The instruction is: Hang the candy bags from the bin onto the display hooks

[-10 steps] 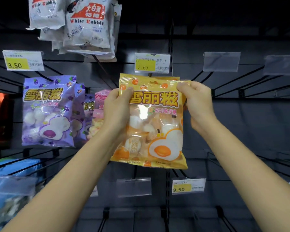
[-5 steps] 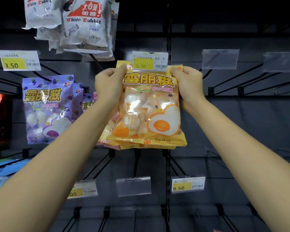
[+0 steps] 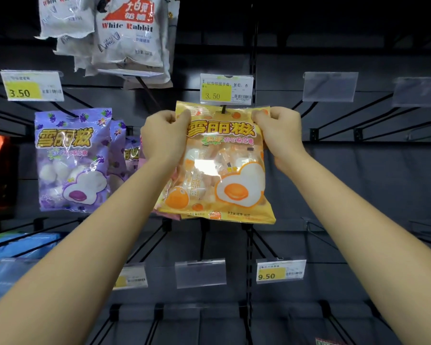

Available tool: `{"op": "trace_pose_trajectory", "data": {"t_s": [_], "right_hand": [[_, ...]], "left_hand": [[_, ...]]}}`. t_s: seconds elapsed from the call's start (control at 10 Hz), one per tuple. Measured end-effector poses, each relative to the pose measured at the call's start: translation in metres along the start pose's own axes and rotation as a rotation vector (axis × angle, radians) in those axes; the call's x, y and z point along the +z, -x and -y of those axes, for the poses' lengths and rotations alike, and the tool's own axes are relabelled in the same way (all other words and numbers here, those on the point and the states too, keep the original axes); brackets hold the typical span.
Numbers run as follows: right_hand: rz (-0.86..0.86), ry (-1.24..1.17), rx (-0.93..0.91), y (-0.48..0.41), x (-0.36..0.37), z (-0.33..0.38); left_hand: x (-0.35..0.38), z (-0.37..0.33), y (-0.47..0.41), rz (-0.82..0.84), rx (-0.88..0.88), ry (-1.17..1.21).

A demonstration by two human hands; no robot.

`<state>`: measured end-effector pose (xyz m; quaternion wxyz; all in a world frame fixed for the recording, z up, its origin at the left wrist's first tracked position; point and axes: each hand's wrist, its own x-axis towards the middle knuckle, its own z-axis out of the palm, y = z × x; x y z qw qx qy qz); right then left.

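A yellow-orange candy bag (image 3: 222, 170) hangs in front of me under a price tag marked 3.50 (image 3: 226, 89). The dark hook (image 3: 223, 109) pokes through the hole in its top strip. My left hand (image 3: 164, 135) pinches the bag's top left corner and my right hand (image 3: 280, 130) pinches the top right corner. More bags of the same kind show behind its lower edge. The bin is out of view.
Purple candy bags (image 3: 71, 158) hang to the left, white bags (image 3: 125, 33) above them. Bare black hooks (image 3: 334, 105) with blank tag holders reach out on the right and in the row below. A 9.50 tag (image 3: 280, 271) sits low.
Both hands raised the yellow bag from chest height up to the hook under the 3.50 tag, and its top strip now sits on the hook.
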<state>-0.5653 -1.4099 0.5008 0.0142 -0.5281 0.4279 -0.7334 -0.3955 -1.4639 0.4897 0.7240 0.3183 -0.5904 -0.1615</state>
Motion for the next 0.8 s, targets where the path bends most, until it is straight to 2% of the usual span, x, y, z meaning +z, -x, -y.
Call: {"op": "trace_pose_trajectory", "data": {"t_s": [0.1,0.2,0.3,0.5,0.6,0.8], "right_hand": [[-0.052,0.021,-0.032,0.018,-0.005,0.003],[-0.016,-0.05,-0.06,0.045,-0.012,-0.005],[0.027,0.018,-0.171,0.081,-0.015,-0.028],[0.038,0.111,-0.278,0.09,-0.009,-0.057],[0.027,0.132,-0.245,0.09,-0.009,-0.056],[-0.046,0.23,-0.245,0.11,-0.027,-0.041]], "left_hand": [[-0.012,-0.005,0.016,-0.04,-0.024,0.181],[-0.024,0.007,0.041,0.051,0.065,0.226],[-0.028,0.033,0.074,0.18,0.247,0.104],[-0.014,0.06,0.085,0.176,0.382,0.031],[-0.012,0.058,0.081,0.187,0.37,0.061],[-0.025,0.051,0.103,0.034,0.362,0.062]]}}
